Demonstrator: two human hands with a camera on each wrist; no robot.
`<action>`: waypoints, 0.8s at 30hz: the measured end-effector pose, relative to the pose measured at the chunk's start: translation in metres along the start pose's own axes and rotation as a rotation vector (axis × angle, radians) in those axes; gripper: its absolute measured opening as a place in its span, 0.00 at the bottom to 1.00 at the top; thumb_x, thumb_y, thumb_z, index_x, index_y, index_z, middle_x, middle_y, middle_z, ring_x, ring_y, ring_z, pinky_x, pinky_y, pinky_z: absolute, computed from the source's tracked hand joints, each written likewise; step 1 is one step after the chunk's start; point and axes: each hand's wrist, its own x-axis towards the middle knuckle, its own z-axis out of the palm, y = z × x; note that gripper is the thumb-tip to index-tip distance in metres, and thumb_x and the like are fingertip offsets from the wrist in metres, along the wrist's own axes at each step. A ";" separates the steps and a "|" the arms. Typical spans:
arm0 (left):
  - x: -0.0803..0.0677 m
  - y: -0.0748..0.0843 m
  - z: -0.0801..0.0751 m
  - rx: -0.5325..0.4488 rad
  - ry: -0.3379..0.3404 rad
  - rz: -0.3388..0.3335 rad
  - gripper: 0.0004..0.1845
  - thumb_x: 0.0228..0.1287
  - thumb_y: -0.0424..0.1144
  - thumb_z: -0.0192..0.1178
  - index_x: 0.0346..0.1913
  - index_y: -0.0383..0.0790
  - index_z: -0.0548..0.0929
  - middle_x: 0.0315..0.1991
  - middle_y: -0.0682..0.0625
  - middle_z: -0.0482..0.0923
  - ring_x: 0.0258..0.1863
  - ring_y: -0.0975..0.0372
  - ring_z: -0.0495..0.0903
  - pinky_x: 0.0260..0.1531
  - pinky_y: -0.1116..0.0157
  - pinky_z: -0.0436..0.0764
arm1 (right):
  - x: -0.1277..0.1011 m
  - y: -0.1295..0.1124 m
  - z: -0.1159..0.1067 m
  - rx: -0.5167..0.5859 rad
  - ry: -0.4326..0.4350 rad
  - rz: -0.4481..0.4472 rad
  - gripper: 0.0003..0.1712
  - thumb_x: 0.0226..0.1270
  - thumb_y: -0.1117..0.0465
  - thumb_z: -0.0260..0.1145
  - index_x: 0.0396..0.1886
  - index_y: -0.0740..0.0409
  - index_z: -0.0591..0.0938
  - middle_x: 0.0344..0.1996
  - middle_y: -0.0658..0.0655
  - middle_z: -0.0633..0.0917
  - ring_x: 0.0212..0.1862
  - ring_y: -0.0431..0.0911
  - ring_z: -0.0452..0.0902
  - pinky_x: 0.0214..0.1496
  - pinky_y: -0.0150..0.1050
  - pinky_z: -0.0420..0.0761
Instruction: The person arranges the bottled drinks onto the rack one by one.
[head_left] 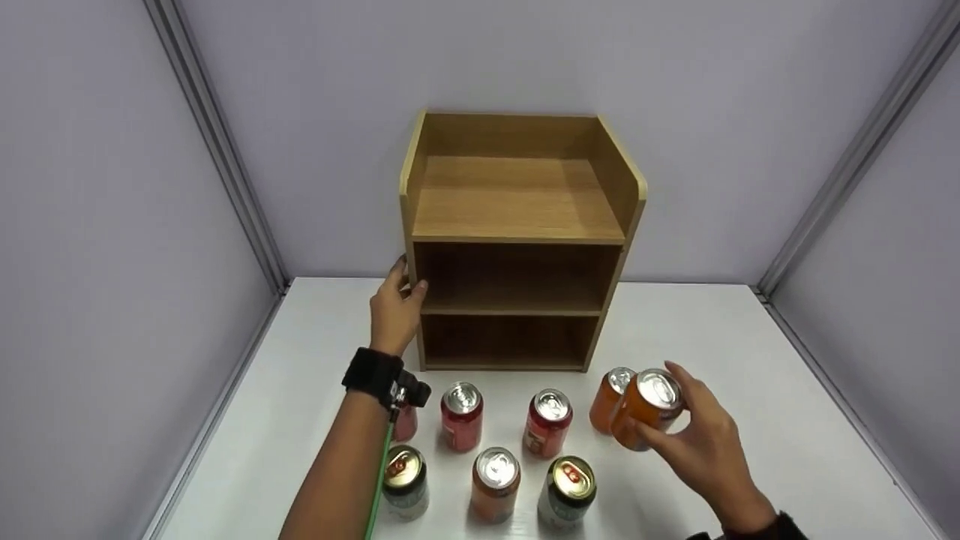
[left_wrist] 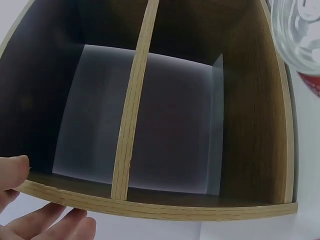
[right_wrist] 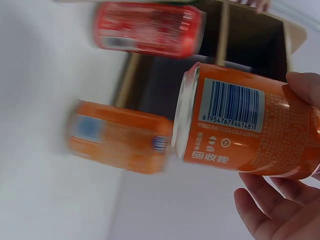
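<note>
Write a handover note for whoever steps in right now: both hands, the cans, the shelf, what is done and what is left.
Left hand: grips the left front edge of the wooden shelf, steadying it.
Right hand: holds an orange can, lifted off the table in front of the shelf.
Other cans: standing on the table in front of the shelf.
Done: one can picked up; no cans visible on the shelf.
Left: probably all cans, starting with the held one.

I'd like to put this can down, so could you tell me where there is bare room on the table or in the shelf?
The wooden shelf shows all three levels bare. The white table is bare right of the right hand and orange can, and left of the left hand. The can cluster in front is crowded.
</note>
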 end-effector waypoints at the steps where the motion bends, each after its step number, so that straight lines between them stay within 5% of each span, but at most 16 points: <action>1: 0.000 -0.001 0.000 0.005 -0.001 -0.005 0.31 0.71 0.38 0.57 0.74 0.41 0.62 0.62 0.37 0.72 0.56 0.46 0.76 0.50 0.56 0.77 | 0.010 -0.004 -0.004 0.007 0.013 -0.038 0.53 0.34 0.63 0.85 0.66 0.64 0.71 0.46 0.59 0.82 0.42 0.46 0.79 0.42 0.26 0.72; 6: -0.001 -0.003 0.002 0.012 -0.006 0.003 0.29 0.73 0.39 0.55 0.74 0.44 0.62 0.65 0.40 0.70 0.59 0.47 0.74 0.53 0.56 0.75 | 0.066 -0.027 -0.020 0.038 0.077 -0.203 0.52 0.34 0.64 0.84 0.64 0.65 0.72 0.47 0.60 0.82 0.43 0.47 0.77 0.45 0.27 0.69; 11: -0.002 -0.003 0.004 0.043 0.004 -0.004 0.30 0.74 0.41 0.53 0.75 0.45 0.59 0.67 0.43 0.68 0.61 0.49 0.72 0.54 0.56 0.74 | 0.127 -0.050 -0.025 0.092 0.091 -0.273 0.49 0.38 0.63 0.84 0.63 0.66 0.72 0.48 0.61 0.82 0.40 0.47 0.78 0.42 0.31 0.72; 24: -0.015 -0.002 0.013 0.168 0.069 -0.013 0.28 0.70 0.38 0.58 0.71 0.43 0.67 0.59 0.41 0.77 0.52 0.49 0.80 0.45 0.55 0.79 | 0.272 -0.117 -0.001 0.227 -0.213 -0.004 0.49 0.50 0.46 0.78 0.70 0.52 0.66 0.56 0.55 0.78 0.51 0.46 0.78 0.50 0.42 0.77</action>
